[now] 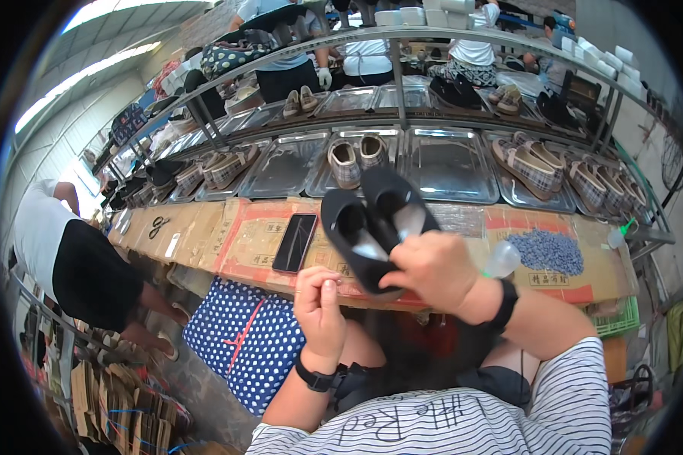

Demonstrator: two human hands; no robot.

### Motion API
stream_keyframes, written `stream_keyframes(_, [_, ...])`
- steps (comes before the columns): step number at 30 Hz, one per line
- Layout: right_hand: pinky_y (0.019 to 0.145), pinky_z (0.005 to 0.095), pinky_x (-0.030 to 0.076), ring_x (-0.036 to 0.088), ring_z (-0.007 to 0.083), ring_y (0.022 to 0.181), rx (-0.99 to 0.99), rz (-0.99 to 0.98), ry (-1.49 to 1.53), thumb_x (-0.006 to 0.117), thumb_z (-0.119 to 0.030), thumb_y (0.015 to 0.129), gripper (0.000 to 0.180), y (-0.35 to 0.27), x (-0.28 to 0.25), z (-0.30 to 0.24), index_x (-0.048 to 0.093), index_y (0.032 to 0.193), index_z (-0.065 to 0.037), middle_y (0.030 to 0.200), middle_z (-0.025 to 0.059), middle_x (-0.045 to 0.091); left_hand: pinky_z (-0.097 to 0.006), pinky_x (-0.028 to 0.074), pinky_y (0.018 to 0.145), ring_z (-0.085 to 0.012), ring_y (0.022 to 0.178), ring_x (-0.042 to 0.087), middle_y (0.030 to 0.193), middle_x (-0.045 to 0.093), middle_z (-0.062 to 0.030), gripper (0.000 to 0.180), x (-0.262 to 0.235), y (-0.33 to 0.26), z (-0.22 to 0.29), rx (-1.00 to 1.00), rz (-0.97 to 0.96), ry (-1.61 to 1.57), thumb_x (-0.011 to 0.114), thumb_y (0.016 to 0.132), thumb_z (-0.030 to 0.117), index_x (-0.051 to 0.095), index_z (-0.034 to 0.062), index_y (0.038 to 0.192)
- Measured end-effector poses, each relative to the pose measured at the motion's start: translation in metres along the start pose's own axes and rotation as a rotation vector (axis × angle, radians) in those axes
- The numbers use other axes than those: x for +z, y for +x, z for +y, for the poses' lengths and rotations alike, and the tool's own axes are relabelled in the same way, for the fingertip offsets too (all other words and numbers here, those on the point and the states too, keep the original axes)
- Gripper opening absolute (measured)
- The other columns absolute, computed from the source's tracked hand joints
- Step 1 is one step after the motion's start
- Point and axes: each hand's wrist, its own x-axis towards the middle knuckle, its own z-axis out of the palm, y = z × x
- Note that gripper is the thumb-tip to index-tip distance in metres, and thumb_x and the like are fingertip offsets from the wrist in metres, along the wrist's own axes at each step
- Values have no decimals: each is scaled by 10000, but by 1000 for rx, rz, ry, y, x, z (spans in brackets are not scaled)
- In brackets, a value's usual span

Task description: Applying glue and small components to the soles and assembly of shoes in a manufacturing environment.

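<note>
My right grip (440,273) is pinching two black shoes (378,224) together by their heels, toes pointing away, lifted over the cardboard-covered surface (239,227). My left grip (320,307), just to the left, has its fingers curled and thumb pressed in (I cannot tell whether anything small is caught there). One phone (294,243) lies just beyond the left grip, one pair of scissors (158,227) well to its left. Right of the right grip, I count one translucent bottle (503,259) near the wrist, then one pile of small blue pieces (546,252). Two plaid shoes (345,163) stand beyond both grips.
</note>
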Motion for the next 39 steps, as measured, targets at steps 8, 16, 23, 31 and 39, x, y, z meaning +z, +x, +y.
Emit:
stream_keyframes(8, [644,388,542,666,294,731,92,-208,311,735,-212,811,211,-58,34,-36,614,886,-56,838,107,643,-484,517,678,-426,743,657,763,667,-249,538,21,32,12,-218,-778,761,562,952,457,712,-32,786])
stream_keyframes(16, [929,419,444,579,311,1102,247,-231,-9,631,56,721,386,-118,-49,81,668,1075,-93,1170,91,623,-492,531,792,-468,830,660,802,654,-323,605,62,51,-43,-390,-747,893,571,922,467,690,-109,782])
stream_keyframes(23, [958,426,401,513,315,1179,430,-210,-71,687,43,664,539,-159,-33,119,619,1173,-120,1226,112,566,-447,539,767,-390,801,668,806,665,-264,311,36,28,-33,-226,-607,679,579,905,204,684,-81,837])
stream_keyframes(31, [925,394,464,575,281,1051,634,58,353,828,-73,580,668,-174,-48,97,542,1183,-101,1137,96,541,-329,488,944,-199,1124,603,1281,603,-46,344,20,-3,15,-977,-125,-885,583,973,125,557,30,1303])
stream_keyframes(39, [949,313,477,553,137,1093,847,291,1296,877,-53,684,762,-185,-23,37,418,1292,-82,1155,36,540,-327,489,938,-195,1116,602,1272,604,-44,338,16,-68,-81,-1042,-138,-653,588,970,125,559,32,1293])
